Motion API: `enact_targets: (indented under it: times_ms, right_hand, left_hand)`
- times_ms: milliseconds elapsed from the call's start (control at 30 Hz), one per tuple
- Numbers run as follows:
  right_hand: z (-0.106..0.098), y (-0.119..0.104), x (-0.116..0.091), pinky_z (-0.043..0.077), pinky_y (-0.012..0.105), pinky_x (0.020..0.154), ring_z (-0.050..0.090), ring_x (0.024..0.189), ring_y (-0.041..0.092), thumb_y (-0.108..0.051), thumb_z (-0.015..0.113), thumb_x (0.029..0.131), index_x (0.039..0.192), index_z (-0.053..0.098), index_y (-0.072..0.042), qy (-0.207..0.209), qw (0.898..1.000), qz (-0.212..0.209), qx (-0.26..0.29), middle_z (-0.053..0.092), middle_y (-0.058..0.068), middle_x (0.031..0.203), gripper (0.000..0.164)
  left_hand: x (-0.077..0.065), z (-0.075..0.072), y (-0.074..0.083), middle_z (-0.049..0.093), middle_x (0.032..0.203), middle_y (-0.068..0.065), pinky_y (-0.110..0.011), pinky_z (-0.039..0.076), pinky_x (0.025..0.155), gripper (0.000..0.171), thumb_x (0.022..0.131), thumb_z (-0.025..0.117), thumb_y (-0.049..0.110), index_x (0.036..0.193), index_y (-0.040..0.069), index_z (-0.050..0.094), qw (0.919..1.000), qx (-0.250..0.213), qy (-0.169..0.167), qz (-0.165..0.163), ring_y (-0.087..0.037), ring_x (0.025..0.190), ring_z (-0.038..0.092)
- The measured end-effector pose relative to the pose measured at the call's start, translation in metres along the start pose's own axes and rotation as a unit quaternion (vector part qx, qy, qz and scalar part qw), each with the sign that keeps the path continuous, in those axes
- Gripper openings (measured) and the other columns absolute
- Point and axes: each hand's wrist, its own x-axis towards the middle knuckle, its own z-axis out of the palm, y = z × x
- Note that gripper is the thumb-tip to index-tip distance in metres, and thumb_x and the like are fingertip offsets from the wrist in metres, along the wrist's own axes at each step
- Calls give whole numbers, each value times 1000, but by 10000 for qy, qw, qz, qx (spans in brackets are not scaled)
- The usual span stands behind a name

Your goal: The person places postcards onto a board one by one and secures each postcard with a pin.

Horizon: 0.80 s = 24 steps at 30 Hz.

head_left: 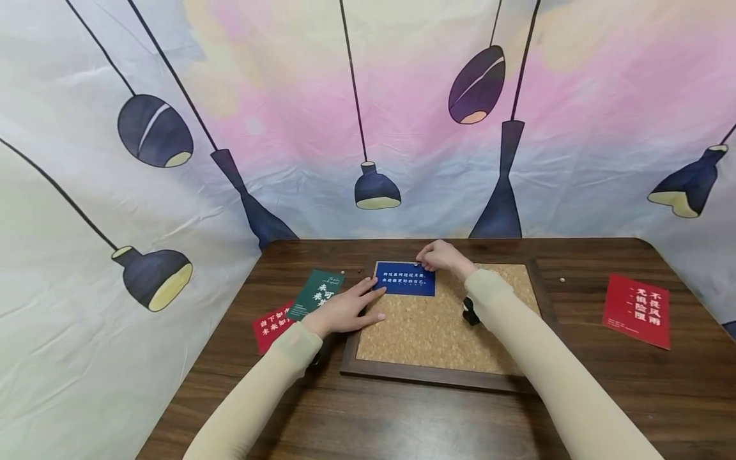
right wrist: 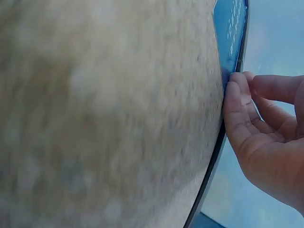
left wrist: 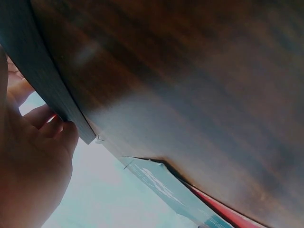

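A blue card [head_left: 406, 287] with white writing lies in the upper left corner of a cork board [head_left: 432, 335] with a dark wooden frame [head_left: 428, 377]. My left hand [head_left: 344, 309] rests over the board's left frame, fingers spread, fingertips on the card's left edge. At the card's upper right corner my right hand [head_left: 445, 258] pinches a small shiny thumbtack [head_left: 416, 263]. In the right wrist view, the thumb and fingertips of the right hand [right wrist: 266, 118] meet at the blue card [right wrist: 230, 38], mostly hiding the tack.
Left of the board, a green card [head_left: 315, 295] overlaps a red card [head_left: 270, 327]. Another red card [head_left: 637, 311] lies on the right of the wooden table [head_left: 402, 421]. Small tacks lie beyond the board's left [head_left: 342, 273] and right sides. A lamp-print curtain [head_left: 425, 140] hangs behind.
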Motion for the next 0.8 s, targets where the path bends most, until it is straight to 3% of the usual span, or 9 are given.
enact_targets:
  times_ms: [333,800]
  right_hand:
    - [-34,17,-24,56,37,80,67,94,28,-12,49,105,125,64,8,150,9998,-46,-143,68,20,107,31]
    - [-111,46,-60,54,47,90,63,106,39,-15,46,107,135,54,13,508,9979,199,-353,63,31,120,40]
  left_hand:
    - [-1,-1,1,20,167,-10,-49,34,114,72,101,48,59,159,20,33,10000,-8,18,66,-28,152,20]
    - [-1,0,-2,20,167,-8,-48,34,115,74,100,48,62,159,22,32,10000,46,33,35,-27,152,20]
